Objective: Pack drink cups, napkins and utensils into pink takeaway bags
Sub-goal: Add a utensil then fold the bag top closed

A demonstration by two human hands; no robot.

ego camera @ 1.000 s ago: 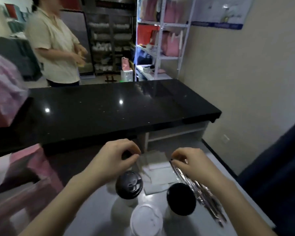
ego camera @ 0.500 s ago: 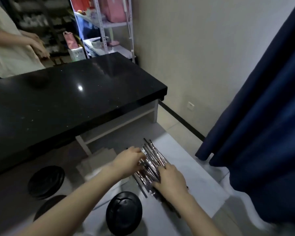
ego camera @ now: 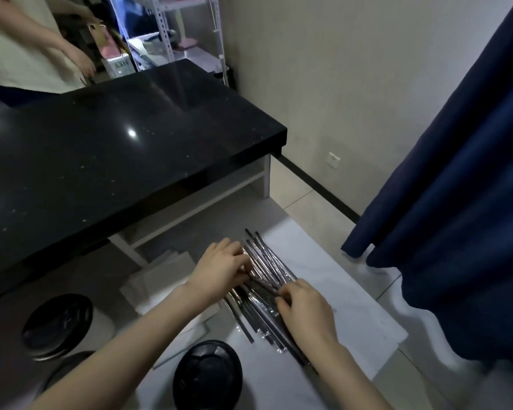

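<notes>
A pile of silvery wrapped straws (ego camera: 264, 261) lies slanted on the white worktop (ego camera: 338, 291). My left hand (ego camera: 219, 270) grips the pile's upper left side with curled fingers. My right hand (ego camera: 305, 309) pinches straws lower down on the right side. A stack of white napkins (ego camera: 160, 273) lies left of the straws, partly under my left forearm. Cups with black lids stand near me: one (ego camera: 209, 377) at the bottom centre, another (ego camera: 57, 324) at the lower left. No pink bag shows on the worktop.
A black counter (ego camera: 116, 143) rises behind the worktop. Another person (ego camera: 27, 54) stands beyond it at the top left. A metal shelf rack (ego camera: 166, 34) is at the back. A dark blue curtain (ego camera: 456, 187) hangs at the right, past the worktop's edge.
My view has swung right and down. My left hand left the napkins and cups and joined the right hand on the straw pile; both now hold straws.
</notes>
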